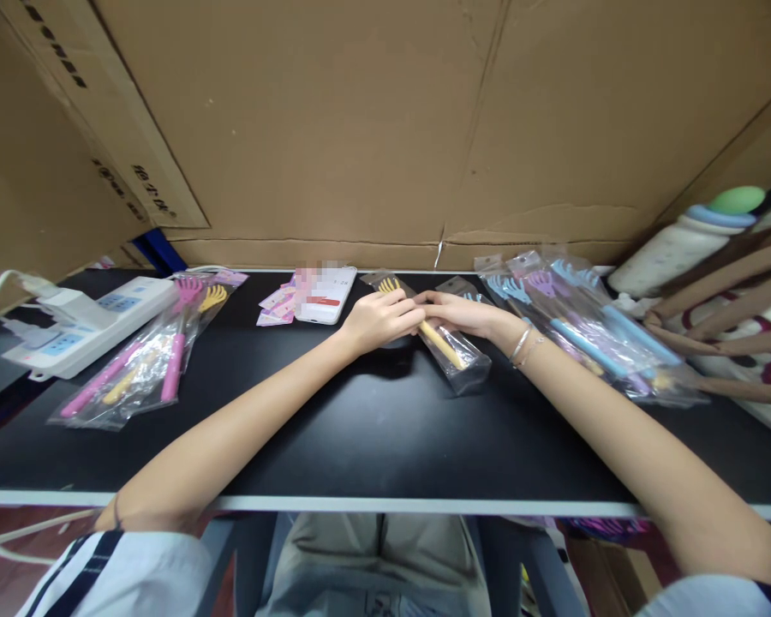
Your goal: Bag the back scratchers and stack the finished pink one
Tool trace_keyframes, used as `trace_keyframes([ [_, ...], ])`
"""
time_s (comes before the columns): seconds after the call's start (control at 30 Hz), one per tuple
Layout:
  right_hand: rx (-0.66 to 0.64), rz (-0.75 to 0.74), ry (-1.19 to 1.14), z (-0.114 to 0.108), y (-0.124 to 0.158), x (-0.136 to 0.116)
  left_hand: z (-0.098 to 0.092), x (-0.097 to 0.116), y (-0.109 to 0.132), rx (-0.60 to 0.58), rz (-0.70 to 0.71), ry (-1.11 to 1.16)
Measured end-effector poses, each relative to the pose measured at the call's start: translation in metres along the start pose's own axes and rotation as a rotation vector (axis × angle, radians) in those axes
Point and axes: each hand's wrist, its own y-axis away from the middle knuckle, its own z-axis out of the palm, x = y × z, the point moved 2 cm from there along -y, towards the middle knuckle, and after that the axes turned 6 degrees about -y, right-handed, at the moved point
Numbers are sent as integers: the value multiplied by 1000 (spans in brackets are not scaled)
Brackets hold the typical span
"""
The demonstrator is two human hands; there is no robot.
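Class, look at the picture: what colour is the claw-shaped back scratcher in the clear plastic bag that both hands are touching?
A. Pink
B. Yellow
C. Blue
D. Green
B: the left hand and right hand meet on the clear plastic bag, and the claw-shaped back scratcher inside it has a yellow head and handle.

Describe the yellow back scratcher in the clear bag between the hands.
The yellow back scratcher has a claw-shaped head of curved plastic-looking prongs and a pale, wood-coloured handle. It lies sealed in a clear plastic bag on the black table, head toward the cardboard wall, handle angled toward the near right. The left hand and right hand meet over its middle, both touching the bag.
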Motion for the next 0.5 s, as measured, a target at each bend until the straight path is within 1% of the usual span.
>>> trace_keyframes([
  [0.17, 24, 8, -107, -3, -2, 1, 3, -3, 3, -83, 0, 22],
  [0.3, 8, -29, -185, -6, -1, 0, 4, -4, 5, -153, 19, 54],
  [0.4, 53, -39, -251, -4, -1, -2, 5, -5, 5, -209, 3, 52],
  [0.5, 86, -34, -323, 1, 0, -5, 4, -6, 4, -189, -16, 30],
])
